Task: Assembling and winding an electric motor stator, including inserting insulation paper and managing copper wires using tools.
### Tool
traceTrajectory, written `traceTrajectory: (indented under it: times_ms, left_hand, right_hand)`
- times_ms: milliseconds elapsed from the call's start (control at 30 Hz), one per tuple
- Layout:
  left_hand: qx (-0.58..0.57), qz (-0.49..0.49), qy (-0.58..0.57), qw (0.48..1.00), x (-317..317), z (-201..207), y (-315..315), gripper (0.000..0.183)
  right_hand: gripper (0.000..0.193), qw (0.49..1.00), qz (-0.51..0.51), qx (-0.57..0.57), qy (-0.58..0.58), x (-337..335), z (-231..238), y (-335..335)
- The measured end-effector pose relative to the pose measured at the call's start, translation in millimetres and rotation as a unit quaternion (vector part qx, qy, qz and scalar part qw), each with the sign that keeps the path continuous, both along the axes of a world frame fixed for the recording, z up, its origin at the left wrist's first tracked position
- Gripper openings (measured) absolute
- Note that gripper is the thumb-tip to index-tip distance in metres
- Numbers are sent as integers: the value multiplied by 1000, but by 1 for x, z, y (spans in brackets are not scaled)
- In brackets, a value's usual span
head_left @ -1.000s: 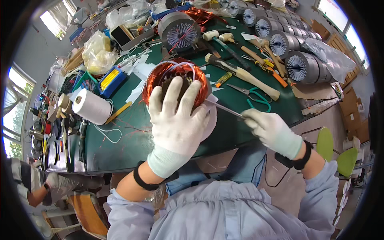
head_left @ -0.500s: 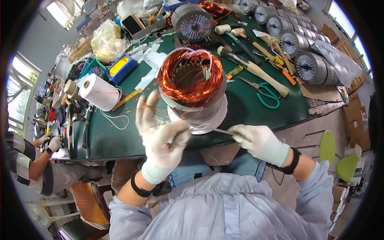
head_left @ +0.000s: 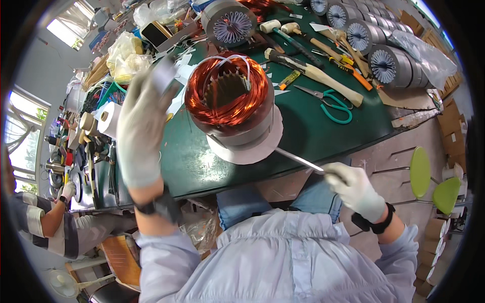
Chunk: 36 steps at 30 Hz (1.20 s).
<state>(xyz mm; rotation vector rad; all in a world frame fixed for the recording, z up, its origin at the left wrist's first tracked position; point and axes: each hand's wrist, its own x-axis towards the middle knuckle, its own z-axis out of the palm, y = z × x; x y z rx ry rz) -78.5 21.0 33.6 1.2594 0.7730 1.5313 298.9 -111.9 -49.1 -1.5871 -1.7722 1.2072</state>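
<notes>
A stator wound with copper wire [head_left: 230, 91] stands upright on a round white pad [head_left: 247, 154] at the table's near edge. White tubing [head_left: 246, 65] loops over the top of its coil. My right hand [head_left: 352, 187], in a white glove, is closed on the end of a thin grey metal rod [head_left: 300, 160]; the rod slants up leftward to the pad's right edge. My gloved left hand [head_left: 141, 123] is raised left of the stator, smeared by motion. A blurred pale piece [head_left: 164, 74] shows at its fingertips; whether they grip it is unclear.
Green-handled scissors [head_left: 336, 106], a wooden-handled tool [head_left: 323, 81] and mallets [head_left: 278, 28] lie to the right. More stators [head_left: 389, 65] line the far right. A white thread spool [head_left: 108, 119] stands left. Farther left, another person's gloved hand [head_left: 68, 191] is at the bench.
My left hand has swung up and left, away from the rod and the front of the stator. My right hand has shifted right and slightly down, still gripping the rod. The view has shifted slightly.
</notes>
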Motion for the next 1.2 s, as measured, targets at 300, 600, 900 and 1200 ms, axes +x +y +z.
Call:
traceTrajectory:
  times_ms: [300, 600, 900, 1200]
  left_hand:
    - [396, 296, 482, 723, 22, -77, -43, 29]
    - [396, 71, 568, 718, 3, -48, -9, 25]
    - [406, 189, 523, 725, 59, -50, -21, 25]
    - [396, 247, 508, 724, 89, -62, -18, 20]
  right_hand:
    - [23, 994, -38, -50, 89, -18, 12, 4]
    - [50, 986, 40, 163, -3, -20, 33, -8]
    - [63, 908, 114, 253, -314, -30, 105, 27]
    - [56, 972, 98, 206, -56, -23, 60, 54]
